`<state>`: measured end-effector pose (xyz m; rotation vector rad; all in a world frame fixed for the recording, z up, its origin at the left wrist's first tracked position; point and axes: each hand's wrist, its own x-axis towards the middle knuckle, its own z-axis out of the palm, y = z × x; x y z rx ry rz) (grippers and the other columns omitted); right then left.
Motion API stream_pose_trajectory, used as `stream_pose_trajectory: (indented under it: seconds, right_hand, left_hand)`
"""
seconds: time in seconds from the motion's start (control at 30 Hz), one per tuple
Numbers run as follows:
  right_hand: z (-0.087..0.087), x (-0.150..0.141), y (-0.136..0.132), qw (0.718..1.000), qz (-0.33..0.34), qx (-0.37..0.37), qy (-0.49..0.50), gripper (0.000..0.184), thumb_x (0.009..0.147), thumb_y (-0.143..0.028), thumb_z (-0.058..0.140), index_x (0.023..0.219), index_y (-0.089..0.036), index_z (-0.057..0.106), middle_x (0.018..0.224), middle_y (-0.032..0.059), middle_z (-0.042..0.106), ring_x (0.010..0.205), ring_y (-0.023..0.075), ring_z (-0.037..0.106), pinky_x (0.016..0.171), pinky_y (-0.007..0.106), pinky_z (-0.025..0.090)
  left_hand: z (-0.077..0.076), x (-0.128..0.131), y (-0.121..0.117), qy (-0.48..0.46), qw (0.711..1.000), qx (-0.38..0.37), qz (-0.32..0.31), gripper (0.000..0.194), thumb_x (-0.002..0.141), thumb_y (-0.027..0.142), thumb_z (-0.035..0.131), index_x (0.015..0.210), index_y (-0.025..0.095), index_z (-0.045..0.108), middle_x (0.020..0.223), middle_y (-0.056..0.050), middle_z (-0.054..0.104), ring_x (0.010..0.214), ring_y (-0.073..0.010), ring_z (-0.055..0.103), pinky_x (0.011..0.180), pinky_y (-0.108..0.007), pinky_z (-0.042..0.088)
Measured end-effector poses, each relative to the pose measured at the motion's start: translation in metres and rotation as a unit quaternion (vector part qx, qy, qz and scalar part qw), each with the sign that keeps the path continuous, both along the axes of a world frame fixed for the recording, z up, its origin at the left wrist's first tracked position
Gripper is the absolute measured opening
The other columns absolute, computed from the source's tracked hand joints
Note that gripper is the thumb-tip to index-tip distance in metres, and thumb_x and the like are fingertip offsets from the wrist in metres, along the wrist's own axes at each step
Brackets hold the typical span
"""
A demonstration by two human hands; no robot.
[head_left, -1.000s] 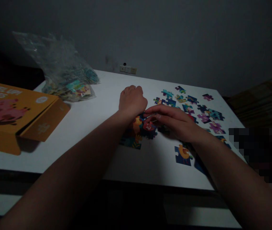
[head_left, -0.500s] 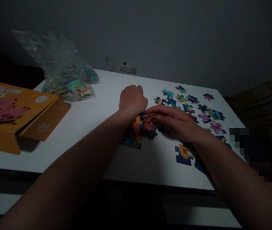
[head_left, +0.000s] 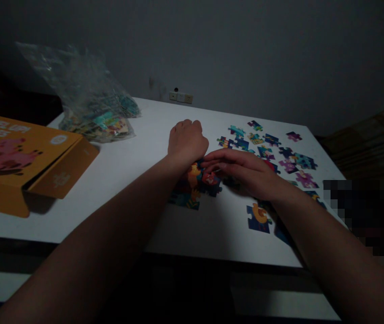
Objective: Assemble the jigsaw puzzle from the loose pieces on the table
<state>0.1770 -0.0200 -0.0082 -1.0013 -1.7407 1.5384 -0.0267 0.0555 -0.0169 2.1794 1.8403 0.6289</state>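
A small joined patch of colourful jigsaw pieces point(head_left: 192, 189) lies on the white table point(head_left: 137, 162), partly under my arms. My left hand point(head_left: 187, 139) is curled into a fist resting on the patch's far edge; nothing shows in it. My right hand point(head_left: 242, 171) lies over the patch's right side with fingers stretched left and held together, fingertips on a reddish piece point(head_left: 210, 178). Whether it grips that piece I cannot see. Several loose pieces point(head_left: 269, 148) are scattered to the right.
An orange puzzle box point(head_left: 19, 162) sits at the left edge. A clear plastic bag of pieces point(head_left: 90, 108) is behind it. One loose piece with an orange figure point(head_left: 259, 217) lies near the front edge. A wall socket point(head_left: 180, 97) is behind the table.
Almost nothing moved. My right hand's fingers shifted very slightly over the joined patch; the left fist stayed in place.
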Motion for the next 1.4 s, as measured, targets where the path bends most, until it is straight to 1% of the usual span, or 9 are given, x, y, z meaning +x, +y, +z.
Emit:
stream_pose_trajectory:
  seconds: [0.33, 0.47, 0.57, 0.77, 0.83, 0.93, 1.07, 1.23, 1.4]
  right_hand:
    - [0.005, -0.001, -0.003, 0.999, -0.007, 0.005, -0.032, 0.029, 0.108, -0.036, 0.083, 0.135, -0.036, 0.094, 0.141, 0.0070, 0.092, 0.138, 0.0316, 0.084, 0.123, 0.051, 0.066]
    - [0.004, -0.001, -0.003, 1.000, 0.000, 0.003, -0.020, 0.028, 0.107, -0.035, 0.085, 0.134, -0.033, 0.093, 0.139, 0.0078, 0.092, 0.129, 0.0293, 0.087, 0.116, 0.048, 0.069]
    - [0.002, -0.003, -0.003, 1.000, 0.019, 0.002, -0.022, 0.041, 0.099, -0.037, 0.095, 0.139, -0.030, 0.089, 0.131, 0.0102, 0.092, 0.114, 0.0282, 0.089, 0.104, 0.046, 0.074]
    - [-0.002, -0.009, -0.003, 0.998, 0.035, 0.031, -0.033, 0.053, 0.084, -0.031, 0.104, 0.134, -0.030, 0.089, 0.117, 0.0072, 0.090, 0.098, 0.0228, 0.086, 0.093, 0.041, 0.075]
    - [-0.001, -0.008, 0.000, 1.000, -0.002, 0.022, -0.017, 0.050, 0.082, -0.033, 0.107, 0.129, -0.029, 0.089, 0.109, 0.0063, 0.089, 0.092, 0.0222, 0.084, 0.088, 0.041, 0.074]
    - [0.000, -0.005, 0.006, 0.994, -0.097, 0.041, -0.007, 0.049, 0.079, -0.042, 0.111, 0.119, -0.027, 0.088, 0.094, 0.0044, 0.086, 0.085, 0.0223, 0.082, 0.082, 0.040, 0.073]
    - [-0.003, -0.003, 0.012, 0.979, -0.193, 0.064, 0.002, 0.057, 0.074, -0.053, 0.115, 0.114, -0.024, 0.087, 0.088, 0.0060, 0.087, 0.083, 0.0249, 0.085, 0.077, 0.040, 0.071]
    - [-0.004, -0.005, 0.013, 0.985, -0.164, 0.059, 0.019, 0.052, 0.080, -0.056, 0.113, 0.113, -0.024, 0.089, 0.097, 0.0087, 0.091, 0.090, 0.0271, 0.089, 0.081, 0.041, 0.074]
    - [-0.007, -0.004, 0.017, 0.983, -0.169, -0.001, 0.078, 0.046, 0.095, -0.069, 0.099, 0.111, -0.026, 0.092, 0.107, 0.0090, 0.092, 0.083, 0.0218, 0.086, 0.078, 0.039, 0.075]
  left_hand:
    - [-0.004, 0.001, 0.000, -0.022, 1.000, 0.003, 0.001, 0.050, 0.102, 0.007, 0.062, 0.144, 0.014, 0.087, 0.153, -0.026, 0.080, 0.146, -0.0434, 0.070, 0.131, -0.063, 0.054]
    - [-0.009, 0.000, 0.014, -0.128, 0.992, -0.011, 0.011, 0.037, 0.096, 0.011, 0.068, 0.123, 0.016, 0.093, 0.143, -0.025, 0.084, 0.145, -0.0457, 0.070, 0.131, -0.065, 0.051]
    - [-0.003, -0.012, 0.031, -0.324, 0.943, -0.065, 0.033, 0.019, 0.095, 0.026, 0.072, 0.101, 0.021, 0.089, 0.129, -0.019, 0.088, 0.141, -0.0433, 0.074, 0.125, -0.060, 0.055]
    - [0.028, -0.060, 0.035, -0.552, 0.826, -0.092, 0.072, 0.031, 0.099, 0.049, 0.063, 0.096, 0.023, 0.080, 0.134, -0.017, 0.089, 0.126, -0.0353, 0.079, 0.113, -0.051, 0.061]
    - [0.036, -0.070, 0.028, -0.532, 0.839, -0.109, 0.039, 0.023, 0.093, 0.045, 0.070, 0.096, 0.024, 0.080, 0.129, -0.015, 0.089, 0.119, -0.0336, 0.080, 0.110, -0.050, 0.062]
    - [0.040, -0.074, 0.013, -0.426, 0.883, -0.158, -0.113, 0.018, 0.087, 0.033, 0.079, 0.099, 0.022, 0.085, 0.121, -0.012, 0.089, 0.109, -0.0276, 0.080, 0.107, -0.044, 0.062]
    - [0.032, -0.070, -0.006, -0.350, 0.846, -0.279, -0.290, 0.024, 0.090, 0.031, 0.091, 0.110, 0.018, 0.091, 0.105, -0.009, 0.089, 0.093, -0.0206, 0.078, 0.090, -0.034, 0.061]
    - [0.020, -0.068, -0.016, -0.360, 0.821, -0.344, -0.279, 0.019, 0.085, 0.026, 0.099, 0.102, 0.018, 0.093, 0.085, -0.006, 0.085, 0.068, -0.0140, 0.068, 0.065, -0.026, 0.048]
    - [0.031, -0.072, -0.015, -0.379, 0.833, -0.346, -0.208, 0.006, 0.092, 0.023, 0.089, 0.091, 0.019, 0.092, 0.081, -0.005, 0.084, 0.064, -0.0138, 0.065, 0.065, -0.027, 0.050]
